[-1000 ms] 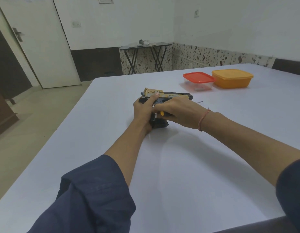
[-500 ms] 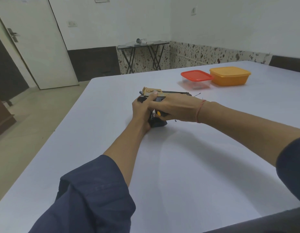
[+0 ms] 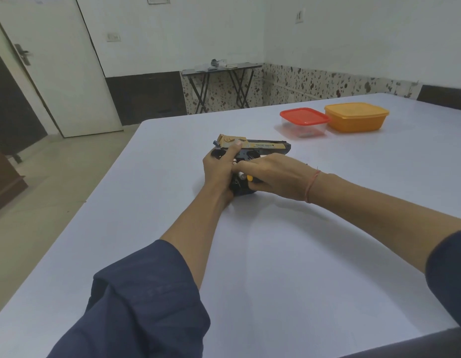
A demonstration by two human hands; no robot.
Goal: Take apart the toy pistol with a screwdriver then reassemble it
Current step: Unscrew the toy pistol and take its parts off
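Observation:
A toy pistol (image 3: 260, 146) with a tan slide and black frame lies on its side on the white table (image 3: 276, 267), barrel pointing right. My left hand (image 3: 219, 171) grips its black handle from the left, thumb up against the tan rear. My right hand (image 3: 273, 179) is curled round a small screwdriver with a yellow handle (image 3: 249, 178); its metal tip meets the pistol's grip. Most of the screwdriver and the pistol's grip are hidden under my fingers.
A clear box with a red lid (image 3: 304, 122) and an orange lidded box (image 3: 356, 117) stand side by side at the far right of the table. A small folding table (image 3: 221, 71) stands by the back wall. A white door (image 3: 56, 73) is at the left.
My right hand has slid a little toward me along the pistol's grip, showing more of the screwdriver's metal tip. The left hand and the pistol stay put.

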